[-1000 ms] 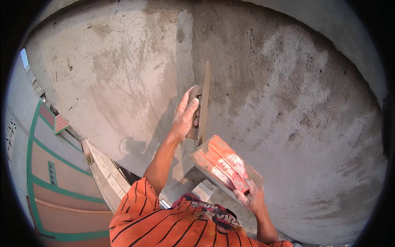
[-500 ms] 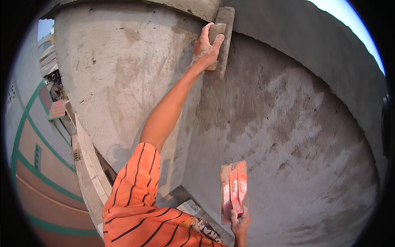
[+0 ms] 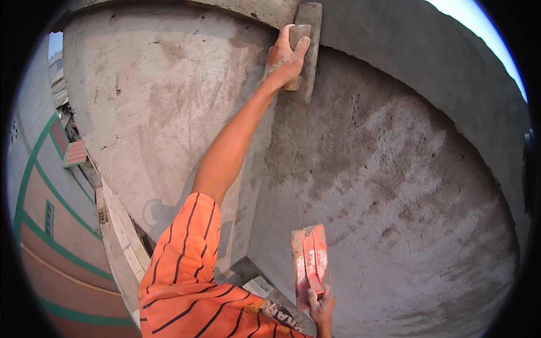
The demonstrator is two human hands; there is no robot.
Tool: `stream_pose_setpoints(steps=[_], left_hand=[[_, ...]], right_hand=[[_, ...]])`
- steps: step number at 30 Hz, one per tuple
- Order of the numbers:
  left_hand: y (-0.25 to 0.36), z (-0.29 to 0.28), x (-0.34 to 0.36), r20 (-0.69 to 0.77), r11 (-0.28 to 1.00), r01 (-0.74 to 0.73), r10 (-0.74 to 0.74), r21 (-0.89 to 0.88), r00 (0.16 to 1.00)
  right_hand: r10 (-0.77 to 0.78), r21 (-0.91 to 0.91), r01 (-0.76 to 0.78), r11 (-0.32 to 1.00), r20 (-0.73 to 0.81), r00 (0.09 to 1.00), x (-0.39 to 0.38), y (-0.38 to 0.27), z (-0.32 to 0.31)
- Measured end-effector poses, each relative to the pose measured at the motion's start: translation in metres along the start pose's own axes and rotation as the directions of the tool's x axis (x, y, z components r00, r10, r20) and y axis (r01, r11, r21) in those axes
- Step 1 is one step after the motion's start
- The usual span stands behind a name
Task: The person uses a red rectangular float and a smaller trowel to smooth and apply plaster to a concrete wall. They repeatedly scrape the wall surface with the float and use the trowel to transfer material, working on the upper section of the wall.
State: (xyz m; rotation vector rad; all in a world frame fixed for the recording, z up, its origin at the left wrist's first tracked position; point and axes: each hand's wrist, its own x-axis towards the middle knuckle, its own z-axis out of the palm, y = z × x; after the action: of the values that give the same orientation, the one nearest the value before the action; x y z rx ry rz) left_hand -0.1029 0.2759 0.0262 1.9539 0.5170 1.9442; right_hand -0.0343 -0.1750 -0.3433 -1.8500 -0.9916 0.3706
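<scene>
My left hand [image 3: 284,59] reaches up with fingers and thumb wrapped round the block handle of a grey, mortar-stained plastering float [image 3: 313,39]. Its long blade lies against the band of plaster [image 3: 372,50] at the top of the wall, close to the inner corner. Low in view, my right hand [image 3: 321,311] grips the bottom end of a red plastering float [image 3: 310,259], held upright with its worn red handle side showing. That float appears to be in front of the wall; whether it touches cannot be told.
A lighter plastered wall [image 3: 141,101] stands on the left, meeting a curved, patchy damp wall [image 3: 383,225] on the right. A concrete ledge [image 3: 262,12] overhangs above. Beyond a narrow ledge [image 3: 121,231] at left, a building with green bands [image 3: 67,248] lies below.
My left hand and its float are slightly higher in view. The red float in my right hand has shifted a little left and down. The view itself has moved slightly.
</scene>
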Motion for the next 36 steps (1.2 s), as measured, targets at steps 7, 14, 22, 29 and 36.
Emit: stream_pose_setpoints(steps=[7, 14, 22, 29, 36], left_hand=[[0.021, -0.002, 0.043, 0.018, 0.999, -0.047, 0.047, 0.008, 0.999], [0.007, 0.007, -0.010, 0.041, 1.000, -0.025, 0.025, 0.001, 0.999], [0.026, 0.008, 0.046, -0.041, 0.998, -0.023, 0.026, 0.065, 0.999], [0.036, 0.013, 0.008, 0.079, 0.995, -0.043, 0.036, 0.092, 0.996], [0.048, 0.002, 0.039, 0.065, 0.998, 0.052, -0.055, 0.041, 0.996]], right_hand=[[-0.163, -0.052, 0.164, 0.985, 0.026, 0.986, 0.023, 0.014, 0.005], [-0.090, -0.061, 0.093, 0.994, 0.051, 0.995, 0.023, 0.005, 0.007], [-0.007, -0.012, 0.008, 1.000, 0.060, 0.998, 0.021, 0.026, 0.010], [0.041, -0.023, -0.039, 0.999, 0.067, 0.997, 0.022, 0.025, 0.004], [0.091, 0.010, -0.092, 0.996, 0.073, 0.993, 0.026, 0.015, 0.005]])
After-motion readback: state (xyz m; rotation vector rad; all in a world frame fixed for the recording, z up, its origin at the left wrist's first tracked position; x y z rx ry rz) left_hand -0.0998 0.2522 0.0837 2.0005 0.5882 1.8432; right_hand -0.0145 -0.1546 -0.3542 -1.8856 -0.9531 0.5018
